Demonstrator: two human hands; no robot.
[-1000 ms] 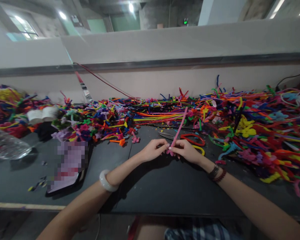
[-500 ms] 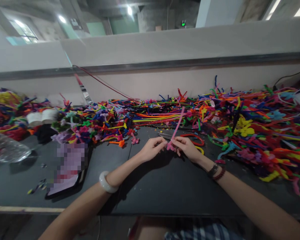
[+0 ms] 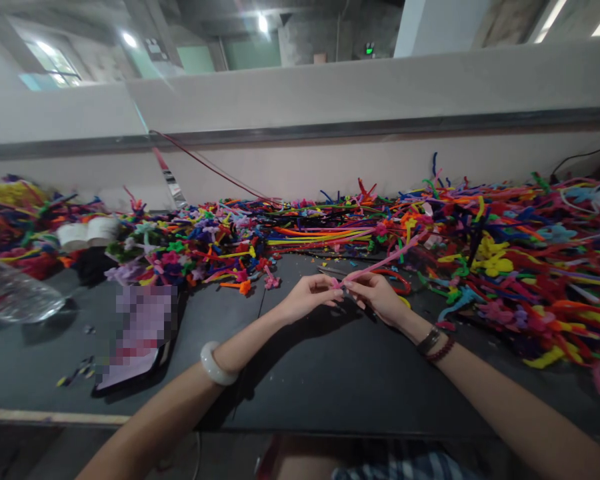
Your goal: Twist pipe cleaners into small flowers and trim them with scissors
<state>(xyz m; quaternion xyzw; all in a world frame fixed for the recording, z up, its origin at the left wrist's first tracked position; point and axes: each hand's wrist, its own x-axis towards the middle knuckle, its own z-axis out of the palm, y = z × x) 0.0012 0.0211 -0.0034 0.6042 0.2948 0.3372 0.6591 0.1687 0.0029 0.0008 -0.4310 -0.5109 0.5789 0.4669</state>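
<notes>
A pink pipe cleaner [image 3: 387, 259] is pinched between my two hands over the dark table. Its left end is bent into a small looped shape, partly covered by fingers; the long free end points up and to the right. My left hand [image 3: 313, 295] is closed on the looped end. Thumb and fingers of my right hand [image 3: 377, 297] grip it just beside that, close to the left fingertips. Scissors with red handles [image 3: 403, 281] lie behind my right hand, partly hidden by it, their blades pointing left.
Heaps of coloured pipe cleaners [image 3: 510, 267] line the back and right of the table [image 3: 300, 380]. On the left are a mosaic-blurred phone-like object [image 3: 143, 340], a clear plastic bottle [image 3: 17, 293] and white rolls [image 3: 87, 233]. A low wall [image 3: 300, 100] stands behind.
The pipe cleaner's free end has swung from nearly upright down to the right. The looped end has turned and is now more covered by my fingers. Both hands stay in nearly the same place.
</notes>
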